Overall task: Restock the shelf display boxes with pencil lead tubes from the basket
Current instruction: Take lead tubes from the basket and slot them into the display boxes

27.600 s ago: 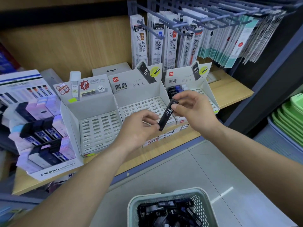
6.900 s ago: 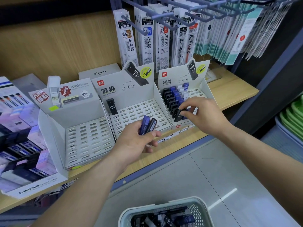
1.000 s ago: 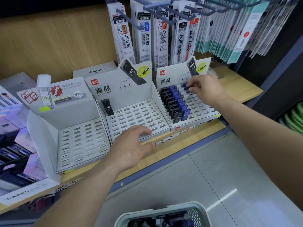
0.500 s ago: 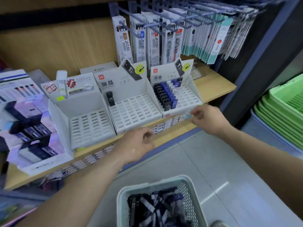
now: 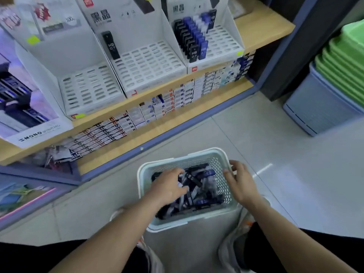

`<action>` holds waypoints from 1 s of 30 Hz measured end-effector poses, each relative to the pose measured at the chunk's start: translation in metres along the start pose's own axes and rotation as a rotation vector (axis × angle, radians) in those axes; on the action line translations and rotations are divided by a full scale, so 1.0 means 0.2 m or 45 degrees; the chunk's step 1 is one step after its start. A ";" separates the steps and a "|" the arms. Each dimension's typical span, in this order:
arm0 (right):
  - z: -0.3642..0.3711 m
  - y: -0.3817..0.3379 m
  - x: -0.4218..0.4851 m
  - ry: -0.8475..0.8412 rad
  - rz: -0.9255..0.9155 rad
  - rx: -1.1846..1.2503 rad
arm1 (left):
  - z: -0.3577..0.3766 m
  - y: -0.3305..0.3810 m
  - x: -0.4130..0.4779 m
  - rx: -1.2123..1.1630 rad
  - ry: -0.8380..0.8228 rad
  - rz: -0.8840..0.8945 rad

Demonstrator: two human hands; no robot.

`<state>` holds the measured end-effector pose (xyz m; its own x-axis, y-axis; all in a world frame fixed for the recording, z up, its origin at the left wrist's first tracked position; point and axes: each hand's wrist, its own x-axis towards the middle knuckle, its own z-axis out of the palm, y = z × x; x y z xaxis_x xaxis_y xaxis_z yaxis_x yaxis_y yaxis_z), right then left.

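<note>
A pale green basket (image 5: 177, 158) stands on the floor between my feet, full of black and blue pencil lead tubes (image 5: 199, 180). My left hand (image 5: 167, 186) lies palm down on the tubes inside it, fingers loosely bent. My right hand (image 5: 240, 182) touches the basket's right rim with spread fingers. On the shelf above, the right display box (image 5: 222, 38) holds two rows of tubes (image 5: 191, 40). The middle display box (image 5: 149, 64) has a single black tube (image 5: 111, 46). The left display box (image 5: 88, 85) shows only bare slots.
Small boxed goods (image 5: 177, 95) line the shelf's front below the display boxes. A MONO display (image 5: 23, 107) stands at the left. At the right, stacked green baskets (image 5: 344, 62) sit on a grey bin (image 5: 319, 107) on the tiled floor.
Both hands have dropped from the shelf edge down to the basket. My left hand is now inside it, the right at its rim. The view has tilted down.
</note>
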<state>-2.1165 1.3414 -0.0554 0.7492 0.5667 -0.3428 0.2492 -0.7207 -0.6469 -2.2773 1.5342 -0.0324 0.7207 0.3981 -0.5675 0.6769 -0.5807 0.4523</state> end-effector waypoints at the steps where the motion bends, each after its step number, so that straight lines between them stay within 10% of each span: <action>1: 0.02 0.01 0.01 0.021 -0.007 -0.002 | 0.05 0.01 0.04 0.014 0.001 0.032; 22: 0.09 0.05 0.08 0.008 0.076 0.057 | 0.55 -0.04 0.41 0.107 0.424 0.248; 30: 0.09 0.05 0.08 0.002 0.100 0.062 | 0.52 -0.01 0.44 0.168 0.287 0.284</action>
<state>-2.1130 1.3507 -0.0788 0.7663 0.5084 -0.3927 0.1595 -0.7427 -0.6503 -2.2316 1.4964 -0.1558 0.8737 0.3895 -0.2913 0.4843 -0.7520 0.4471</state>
